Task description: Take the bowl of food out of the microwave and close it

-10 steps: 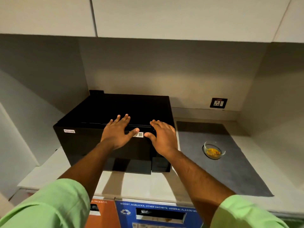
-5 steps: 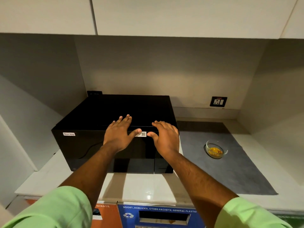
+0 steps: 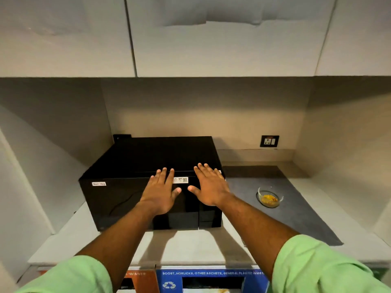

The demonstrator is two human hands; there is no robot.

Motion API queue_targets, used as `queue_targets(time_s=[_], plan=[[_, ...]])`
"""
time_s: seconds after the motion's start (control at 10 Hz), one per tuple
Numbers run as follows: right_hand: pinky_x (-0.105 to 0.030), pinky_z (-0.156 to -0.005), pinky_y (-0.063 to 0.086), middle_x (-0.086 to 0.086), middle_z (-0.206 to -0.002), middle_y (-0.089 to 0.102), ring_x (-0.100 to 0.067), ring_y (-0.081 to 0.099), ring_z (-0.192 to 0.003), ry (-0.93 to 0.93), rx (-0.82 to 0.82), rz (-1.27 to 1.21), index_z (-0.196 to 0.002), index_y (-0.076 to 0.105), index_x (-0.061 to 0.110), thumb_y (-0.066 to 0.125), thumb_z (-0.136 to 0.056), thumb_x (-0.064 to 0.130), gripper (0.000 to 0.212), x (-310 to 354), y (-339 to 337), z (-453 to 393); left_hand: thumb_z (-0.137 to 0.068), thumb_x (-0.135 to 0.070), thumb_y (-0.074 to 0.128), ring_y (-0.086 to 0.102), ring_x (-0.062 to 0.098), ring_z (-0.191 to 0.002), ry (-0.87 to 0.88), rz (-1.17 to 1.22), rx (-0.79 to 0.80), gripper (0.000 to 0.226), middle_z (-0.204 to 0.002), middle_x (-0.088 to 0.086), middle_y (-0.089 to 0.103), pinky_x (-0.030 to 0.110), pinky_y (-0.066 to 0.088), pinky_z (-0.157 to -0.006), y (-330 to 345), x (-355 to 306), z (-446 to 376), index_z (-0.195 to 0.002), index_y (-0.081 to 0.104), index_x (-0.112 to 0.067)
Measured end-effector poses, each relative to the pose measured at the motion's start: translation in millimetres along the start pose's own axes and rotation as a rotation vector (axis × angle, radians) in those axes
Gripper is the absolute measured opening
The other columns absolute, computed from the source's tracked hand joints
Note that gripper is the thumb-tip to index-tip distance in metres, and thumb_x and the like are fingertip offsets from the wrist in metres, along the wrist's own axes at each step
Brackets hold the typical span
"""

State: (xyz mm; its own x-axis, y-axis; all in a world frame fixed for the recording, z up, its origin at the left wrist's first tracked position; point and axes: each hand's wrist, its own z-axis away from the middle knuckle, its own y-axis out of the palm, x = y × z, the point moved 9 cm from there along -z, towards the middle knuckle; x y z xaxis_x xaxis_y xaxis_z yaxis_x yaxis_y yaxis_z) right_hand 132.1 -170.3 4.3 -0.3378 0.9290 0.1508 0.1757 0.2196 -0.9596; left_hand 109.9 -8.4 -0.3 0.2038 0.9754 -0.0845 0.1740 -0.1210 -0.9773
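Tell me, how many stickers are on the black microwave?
2. A white "Non-Veg" sticker at the front's upper left corner, and a white QR-code sticker between the hands. Other stickers may hide under the hands.

I stand facing a recessed niche with plain beige walls (image 3: 201,111), dim along the left of the frame and warmer at the centre. Pale cabinet doors (image 3: 222,39) fill the top of the frame. A black wall socket (image 3: 269,141) sits right of centre on the back wall. The light countertop (image 3: 190,244) carries a grey mat (image 3: 296,212) at the right. At the bottom edge I see an orange bin panel (image 3: 139,280) beside a blue one (image 3: 203,278) with white lettering.
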Motion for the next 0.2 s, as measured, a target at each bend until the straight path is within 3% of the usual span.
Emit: queue_targets(time_s=[0.2], plan=[[-0.050,-0.131,0.002,-0.004,-0.175,-0.003,-0.023,-0.009,-0.161,0.020,0.022,0.065,-0.164,0.001,0.016,0.041,-0.100,0.062,0.088,0.3,-9.7,26.4,-0.100,-0.058,0.021,-0.011,0.027,-0.156,0.037,-0.074,-0.090,0.077,-0.168,0.009,-0.010,0.042,-0.002,-0.126,-24.5,-15.4,24.3,-0.158,-0.009,-0.017]])
